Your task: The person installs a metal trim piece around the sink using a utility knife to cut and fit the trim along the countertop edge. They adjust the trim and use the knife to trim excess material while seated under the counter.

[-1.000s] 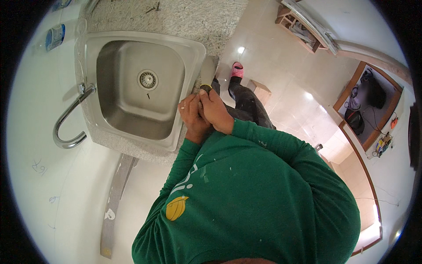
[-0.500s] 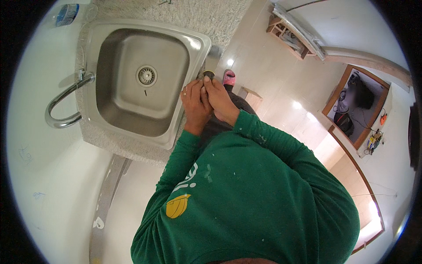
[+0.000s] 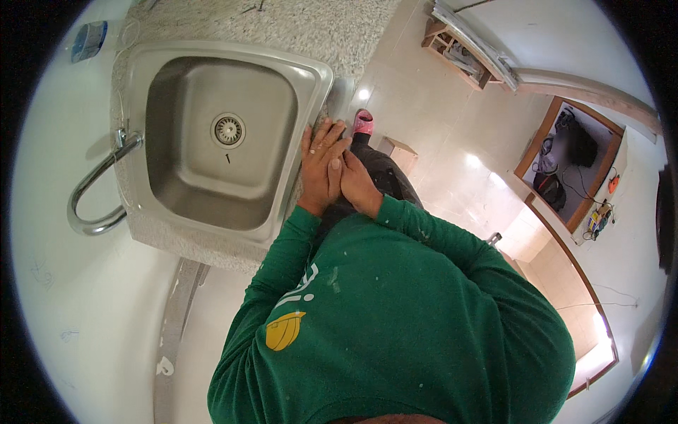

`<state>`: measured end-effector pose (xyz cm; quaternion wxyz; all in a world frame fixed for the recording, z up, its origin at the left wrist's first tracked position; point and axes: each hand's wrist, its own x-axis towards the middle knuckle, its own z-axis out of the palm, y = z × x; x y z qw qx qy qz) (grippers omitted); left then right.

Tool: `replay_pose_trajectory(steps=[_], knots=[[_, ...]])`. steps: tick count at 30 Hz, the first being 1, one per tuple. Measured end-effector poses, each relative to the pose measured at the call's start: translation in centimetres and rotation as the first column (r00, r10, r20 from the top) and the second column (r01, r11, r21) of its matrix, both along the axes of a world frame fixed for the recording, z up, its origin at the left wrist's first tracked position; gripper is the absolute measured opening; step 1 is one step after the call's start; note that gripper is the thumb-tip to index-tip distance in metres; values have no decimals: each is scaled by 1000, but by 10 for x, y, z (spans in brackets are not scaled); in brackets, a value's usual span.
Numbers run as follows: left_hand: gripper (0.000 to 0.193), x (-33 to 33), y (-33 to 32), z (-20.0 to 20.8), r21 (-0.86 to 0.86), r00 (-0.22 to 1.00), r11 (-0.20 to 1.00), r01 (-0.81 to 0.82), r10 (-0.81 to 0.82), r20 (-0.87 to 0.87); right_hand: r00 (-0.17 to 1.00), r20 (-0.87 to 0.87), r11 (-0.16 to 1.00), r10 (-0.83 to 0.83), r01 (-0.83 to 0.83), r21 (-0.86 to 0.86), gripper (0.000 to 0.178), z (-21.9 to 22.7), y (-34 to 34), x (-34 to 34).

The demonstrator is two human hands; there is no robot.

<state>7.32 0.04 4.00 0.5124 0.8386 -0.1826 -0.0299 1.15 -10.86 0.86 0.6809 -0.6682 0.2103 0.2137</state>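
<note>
Both my hands are together just beyond the right edge of the steel sink [image 3: 319, 78]. My left hand [image 3: 323, 164] has its fingers stretched out and slightly apart, with pale specks on the fingertips. Against it lies my right hand [image 3: 361, 187], its fingers closed and partly hidden behind the left. A small dark piece [image 3: 344, 129] shows beside the fingertips; most of it is covered and I cannot make out its kind. In the sink basin are a round drain strainer [image 3: 228, 130] and, near it, a small dark sliver [image 3: 227, 158].
A chrome tap [image 3: 92, 225] curves out at the sink's left. Rough stone countertop [image 3: 311, 28] surrounds the sink. A plastic bottle [image 3: 89, 42] is at the upper left. On the tiled floor stand a wooden block [image 3: 400, 155] and, farther off, a wooden frame [image 3: 452, 56].
My left fingers have straightened and spread over the small dark round thing that both hands pinched before. Both hands have shifted slightly, and the right thumb no longer shows on top of it.
</note>
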Motion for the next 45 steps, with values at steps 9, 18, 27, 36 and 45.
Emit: replay_pose_trajectory(steps=[9,18,27,36,45], knots=[[51,1,-13,3,-66,992,994,-93,86,-91,993,-86,991,81,-90,-101,45,38,-13,21],[38,-1,-64,-2,74,988,986,-149,145,50,985,157,970,73,-34,-239,36,-8,-75,18],[41,58,-42,9,168,918,942,292,-325,226,968,8,932,-249,238,272,29,-11,-74,32],[52,91,-52,3,304,771,732,610,-637,-14,907,310,956,-286,294,24,42,-16,-65,34],[67,89,-62,-5,321,827,795,514,-559,60,974,217,975,-57,101,-196,43,15,-102,53]])
